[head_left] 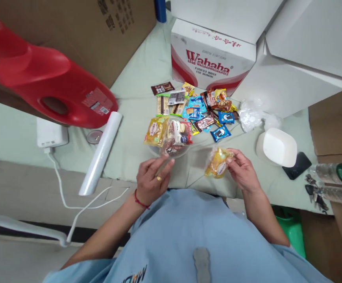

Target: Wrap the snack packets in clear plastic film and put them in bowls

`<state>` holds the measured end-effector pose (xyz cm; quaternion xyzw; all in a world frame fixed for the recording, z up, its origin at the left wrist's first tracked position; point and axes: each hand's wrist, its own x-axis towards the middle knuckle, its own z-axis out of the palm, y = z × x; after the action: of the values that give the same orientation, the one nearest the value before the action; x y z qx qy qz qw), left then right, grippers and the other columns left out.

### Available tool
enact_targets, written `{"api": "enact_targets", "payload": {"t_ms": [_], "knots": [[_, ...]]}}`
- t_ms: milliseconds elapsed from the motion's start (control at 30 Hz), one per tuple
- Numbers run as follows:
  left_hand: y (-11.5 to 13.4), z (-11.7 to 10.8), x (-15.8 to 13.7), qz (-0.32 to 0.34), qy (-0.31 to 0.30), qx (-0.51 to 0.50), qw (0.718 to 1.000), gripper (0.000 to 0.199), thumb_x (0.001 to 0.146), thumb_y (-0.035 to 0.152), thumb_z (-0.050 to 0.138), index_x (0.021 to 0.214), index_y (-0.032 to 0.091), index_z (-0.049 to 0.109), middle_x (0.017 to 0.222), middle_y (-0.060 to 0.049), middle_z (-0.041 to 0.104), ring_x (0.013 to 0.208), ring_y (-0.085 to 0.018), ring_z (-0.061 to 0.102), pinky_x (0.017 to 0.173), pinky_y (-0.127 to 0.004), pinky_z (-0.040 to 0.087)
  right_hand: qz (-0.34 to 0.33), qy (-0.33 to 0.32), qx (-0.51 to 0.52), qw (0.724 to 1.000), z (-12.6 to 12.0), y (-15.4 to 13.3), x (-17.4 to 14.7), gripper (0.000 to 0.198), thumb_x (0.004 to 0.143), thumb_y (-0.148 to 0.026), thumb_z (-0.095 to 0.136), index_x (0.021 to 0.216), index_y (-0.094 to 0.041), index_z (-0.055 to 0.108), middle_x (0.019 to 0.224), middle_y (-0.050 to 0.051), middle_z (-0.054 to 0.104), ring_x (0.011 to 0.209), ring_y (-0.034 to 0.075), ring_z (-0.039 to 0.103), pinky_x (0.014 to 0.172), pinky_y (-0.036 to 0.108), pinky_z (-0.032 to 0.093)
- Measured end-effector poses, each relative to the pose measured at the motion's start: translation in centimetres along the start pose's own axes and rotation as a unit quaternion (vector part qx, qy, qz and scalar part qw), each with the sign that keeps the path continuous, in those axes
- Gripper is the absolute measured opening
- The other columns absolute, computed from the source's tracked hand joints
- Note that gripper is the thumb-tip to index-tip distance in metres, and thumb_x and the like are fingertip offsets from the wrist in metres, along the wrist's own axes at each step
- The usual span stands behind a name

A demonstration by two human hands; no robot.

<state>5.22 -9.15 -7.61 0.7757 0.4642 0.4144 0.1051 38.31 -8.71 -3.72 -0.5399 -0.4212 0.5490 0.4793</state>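
My right hand (243, 169) pinches a yellow snack packet (218, 163) by its right side, held above the front of the table. My left hand (155, 177), with its fingers apart, is at the front rim of a clear round bowl (184, 152); whether the fingertips touch it I cannot tell. In the bowl sit another yellow packet (156, 131) and a red-and-white packet (182, 133), with a dark red one in front, partly hidden. Behind the bowl lie several small wrapped snacks, among them a blue packet (220, 133) and a brown one (162, 88).
A Wahaha box (209, 59) and white cartons stand at the back. On the left are a large red jug (61, 82), a white roll (101, 155) and a white charger (52, 133). A white container (277, 147), crumpled clear plastic (251, 114), keys (317, 194) and bottles are on the right.
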Motion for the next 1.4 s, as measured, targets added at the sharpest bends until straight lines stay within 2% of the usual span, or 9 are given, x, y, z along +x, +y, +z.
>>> {"api": "enact_targets", "payload": {"t_ms": [100, 233, 333, 433, 633, 800, 1033, 1200, 1400], "knots": [[3.0, -0.2, 0.0, -0.124, -0.098, -0.223, 0.962, 0.062, 0.095, 0.041, 0.071, 0.153, 0.027, 0.054, 0.143, -0.015, 0.068, 0.116, -0.026, 0.069, 0.094, -0.04, 0.057, -0.009, -0.117, 0.009, 0.993, 3.3, 0.0, -0.2, 0.033, 0.093, -0.046, 0.079, 0.118, -0.027, 0.073, 0.101, 0.002, 0.077, 0.087, 0.016, 0.071, 0.081, 0.028, 0.058], [5.7, 0.1, -0.1, -0.356, -0.152, -0.385, 0.838, 0.059, 0.086, 0.059, 0.078, 0.128, 0.019, 0.065, 0.123, -0.013, 0.076, 0.106, -0.027, 0.073, 0.087, -0.037, 0.061, -0.081, -0.247, -0.084, 0.962, 7.5, -0.1, 0.4, 0.034, 0.103, -0.046, 0.064, 0.128, -0.024, 0.071, 0.11, 0.005, 0.077, 0.094, 0.017, 0.073, 0.083, 0.029, 0.06], [5.6, -0.8, -0.6, -0.455, -0.077, -0.381, 0.801, 0.047, 0.081, 0.053, 0.085, 0.108, 0.018, 0.068, 0.099, -0.007, 0.077, 0.094, -0.023, 0.073, 0.088, -0.035, 0.06, -0.225, -0.198, -0.224, 0.928, 9.0, -0.1, 1.0, 0.034, 0.105, -0.044, 0.061, 0.13, -0.023, 0.071, 0.122, 0.011, 0.074, 0.106, 0.02, 0.071, 0.092, 0.034, 0.06], [4.6, -2.6, -1.6, -0.5, 0.013, -0.364, 0.786, 0.042, 0.074, 0.044, 0.092, 0.096, 0.018, 0.068, 0.096, -0.004, 0.077, 0.097, -0.023, 0.073, 0.092, -0.036, 0.059, -0.34, -0.129, -0.357, 0.861, 9.5, 0.5, 1.5, 0.028, 0.106, -0.037, 0.058, 0.124, -0.023, 0.074, 0.121, 0.013, 0.075, 0.107, 0.022, 0.071, 0.092, 0.035, 0.059], [3.8, -4.4, -2.3, -0.529, 0.114, -0.396, 0.742, 0.045, 0.066, 0.042, 0.095, 0.098, 0.019, 0.072, 0.103, -0.007, 0.08, 0.099, -0.026, 0.076, 0.091, -0.038, 0.062, -0.301, -0.162, -0.543, 0.767, 12.0, 3.8, 3.0, 0.034, 0.108, -0.031, 0.053, 0.137, -0.031, 0.07, 0.136, 0.008, 0.074, 0.101, 0.02, 0.073, 0.08, 0.029, 0.056], [3.6, -4.2, -1.9, -0.54, 0.145, -0.422, 0.714, 0.046, 0.061, 0.036, 0.098, 0.096, 0.018, 0.074, 0.098, -0.006, 0.08, 0.096, -0.024, 0.076, 0.092, -0.037, 0.061, -0.275, -0.107, -0.563, 0.772, 13.3, 5.9, 4.1, 0.035, 0.107, -0.023, 0.051, 0.134, -0.035, 0.072, 0.119, 0.003, 0.078, 0.082, 0.016, 0.071, 0.064, 0.025, 0.046], [2.1, -3.7, -1.5, -0.561, 0.196, -0.463, 0.657, 0.046, 0.054, 0.028, 0.101, 0.081, 0.017, 0.065, 0.083, 0.003, 0.072, 0.085, -0.013, 0.07, 0.091, -0.029, 0.057, -0.325, -0.061, -0.475, 0.815, 10.7, 7.1, 3.4, 0.031, 0.109, -0.03, 0.05, 0.118, -0.033, 0.079, 0.102, 0.001, 0.079, 0.077, 0.014, 0.067, 0.069, 0.026, 0.047], [1.6, -2.8, -0.9, -0.563, 0.18, -0.463, 0.661, 0.059, 0.048, 0.023, 0.103, 0.08, 0.02, 0.053, 0.064, 0.013, 0.053, 0.067, -0.006, 0.059, 0.082, -0.021, 0.056, -0.343, -0.019, -0.451, 0.824, 8.2, 5.9, 1.3, 0.035, 0.109, -0.032, 0.047, 0.114, -0.031, 0.082, 0.094, 0.006, 0.079, 0.075, 0.017, 0.069, 0.068, 0.03, 0.05], [1.8, -1.5, -0.6, -0.58, 0.072, -0.427, 0.69, 0.05, 0.052, 0.031, 0.101, 0.078, 0.018, 0.06, 0.08, 0.003, 0.07, 0.078, -0.012, 0.067, 0.078, -0.021, 0.059, -0.333, 0.131, -0.484, 0.798, 2.0, 1.4, -1.9, 0.029, 0.105, -0.032, 0.056, 0.11, -0.036, 0.085, 0.09, 0.006, 0.077, 0.077, 0.019, 0.071, 0.07, 0.034, 0.057]]}}
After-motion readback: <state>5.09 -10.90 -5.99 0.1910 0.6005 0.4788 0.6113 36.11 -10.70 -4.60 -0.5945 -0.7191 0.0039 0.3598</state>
